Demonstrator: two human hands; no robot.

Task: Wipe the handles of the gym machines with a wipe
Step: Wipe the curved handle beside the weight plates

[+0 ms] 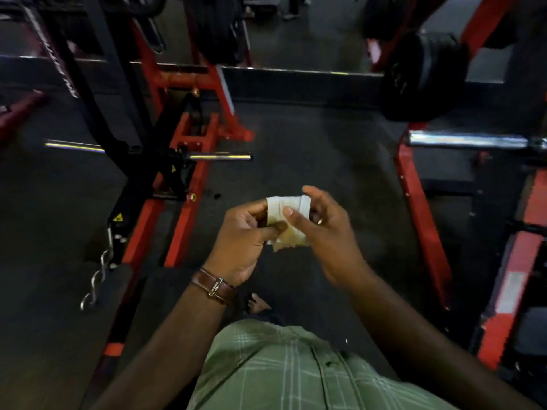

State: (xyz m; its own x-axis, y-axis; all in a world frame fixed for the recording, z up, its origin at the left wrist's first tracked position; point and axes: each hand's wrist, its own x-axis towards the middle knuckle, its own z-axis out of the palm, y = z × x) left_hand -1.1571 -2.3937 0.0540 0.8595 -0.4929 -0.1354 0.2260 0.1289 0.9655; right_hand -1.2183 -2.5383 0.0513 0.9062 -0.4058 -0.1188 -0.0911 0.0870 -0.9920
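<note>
Head view: the person stands on the dark gym floor [310, 149] between two red-framed machines, both hands raised in front of the green checked shirt [281, 368]. The left hand [239, 241] pinches the wipe [285, 220] at its left edge between thumb and curled fingers; the right hand [322, 229] presses its thumb on the front of the wipe with the fingers curled behind, so both hands grip it and neither is spread. The wipe is held in the air between the hands, well apart from any machine and touching nothing else. It is a small pale piece, folded into a rough rectangle with creased bands across the top, the lower part yellowish and crumpled with a ragged bottom edge; whether that tint is soiling or lighting cannot be told. Judged step in hand: refolding or opening the wipe before the next handle. To do this well, a clean face should be turned outward, the pad kept thick enough to wrap a bar, and one hand freed only once the fold holds. Nearest candidates appear to be the chrome bar [220, 157] on the left machine and the thicker chrome bar [467, 140] on the right machine; neither is being touched. A brown strap [213, 287] sits on the left wrist
</note>
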